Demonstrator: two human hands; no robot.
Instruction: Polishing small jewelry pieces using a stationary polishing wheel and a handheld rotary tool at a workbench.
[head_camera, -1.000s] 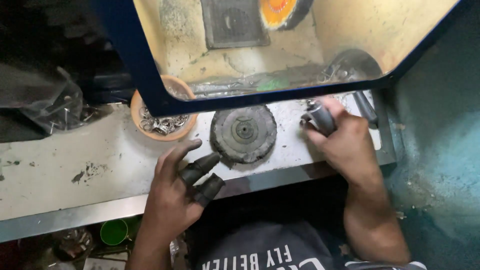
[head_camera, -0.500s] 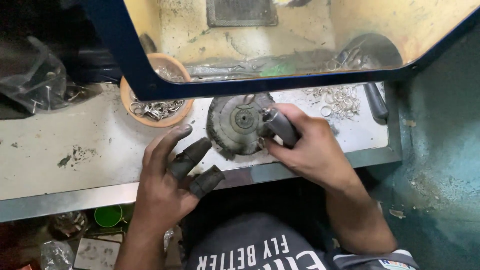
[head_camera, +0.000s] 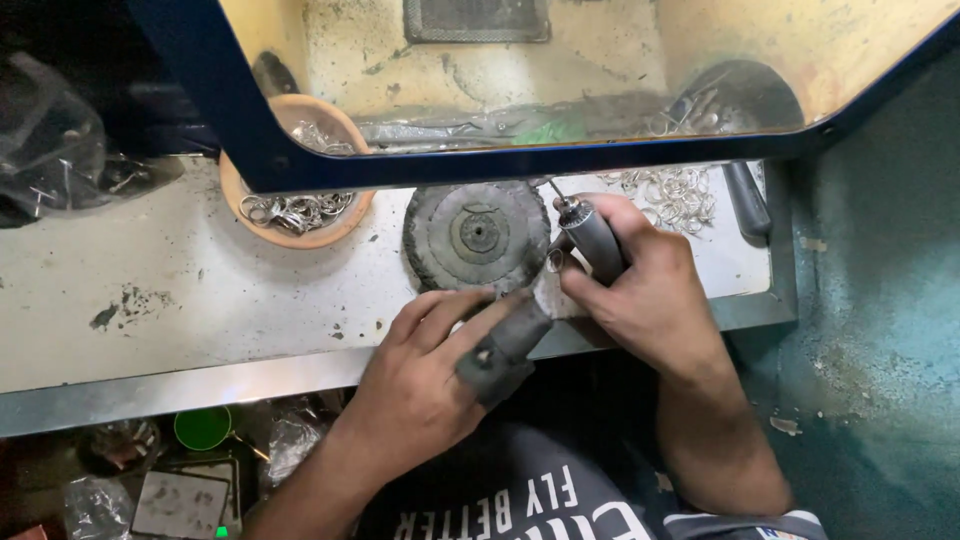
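My right hand (head_camera: 648, 292) grips a grey rotary tool handpiece (head_camera: 592, 238) with its thin bit pointing up and away, beside a round grey buffing wheel (head_camera: 476, 236) lying flat on the white bench (head_camera: 180, 290). My left hand (head_camera: 432, 378) rests at the bench's front edge, just below the wheel, with dark protective covers on two fingers (head_camera: 505, 345). Its fingertips reach toward a small metal ring held at my right thumb (head_camera: 553, 262).
A terracotta bowl (head_camera: 262, 226) holding several silver rings sits left of the wheel. More silver rings (head_camera: 672, 192) lie loose at the right, next to a dark tool handle (head_camera: 748, 200). A blue-framed clear shield (head_camera: 500, 160) overhangs the bench. Clutter lies below the bench at left.
My right hand has brought the rotary tool from the far right to the wheel's right side. My left hand slid right to meet it at the front edge.
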